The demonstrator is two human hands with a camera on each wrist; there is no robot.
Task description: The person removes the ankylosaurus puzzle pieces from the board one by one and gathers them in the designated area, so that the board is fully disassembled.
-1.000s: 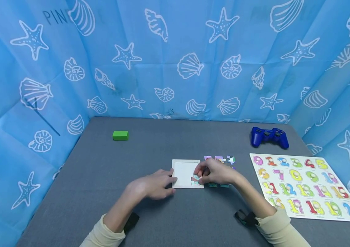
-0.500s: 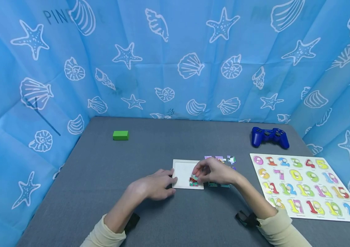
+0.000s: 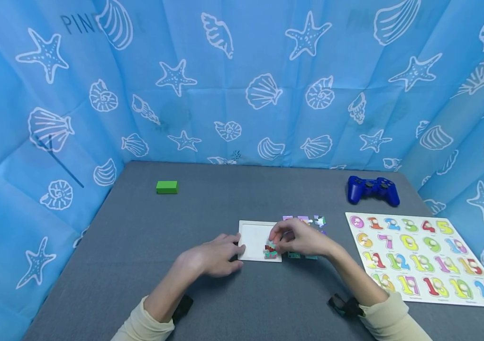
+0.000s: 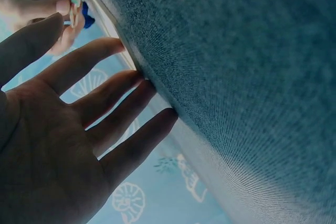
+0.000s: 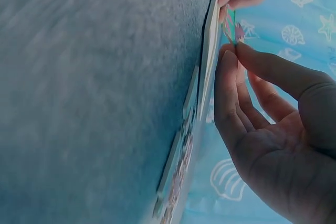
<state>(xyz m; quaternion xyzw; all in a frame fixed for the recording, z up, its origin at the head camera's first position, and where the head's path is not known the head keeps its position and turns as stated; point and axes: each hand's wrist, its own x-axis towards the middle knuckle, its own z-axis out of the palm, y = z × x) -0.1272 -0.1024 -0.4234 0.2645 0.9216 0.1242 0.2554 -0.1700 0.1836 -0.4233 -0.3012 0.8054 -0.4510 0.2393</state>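
Observation:
A white square puzzle tray (image 3: 253, 237) with a raised rim lies on the grey table. Over its front right corner my right hand (image 3: 297, 238) pinches a small red and teal jigsaw piece (image 3: 270, 251) between thumb and fingertips; the right wrist view shows this jigsaw piece tilted up from the tray. My left hand (image 3: 218, 255) rests at the tray's left edge, fingers fairly straight and touching the rim, as the left wrist view also shows. Several more jigsaw pieces (image 3: 320, 221) lie just right of the tray, partly hidden by my right hand.
A number board (image 3: 429, 258) with knobbed pieces lies on the right. Behind it sits a blue game controller (image 3: 372, 189). A green block (image 3: 167, 187) is at the back left. A blue curtain (image 3: 233, 94) with shell prints encloses the table's far side and flanks.
My right hand has turned the jigsaw piece and shifted it slightly left, then back right, over the tray's front right corner. The left hand has stayed at the tray's edge.

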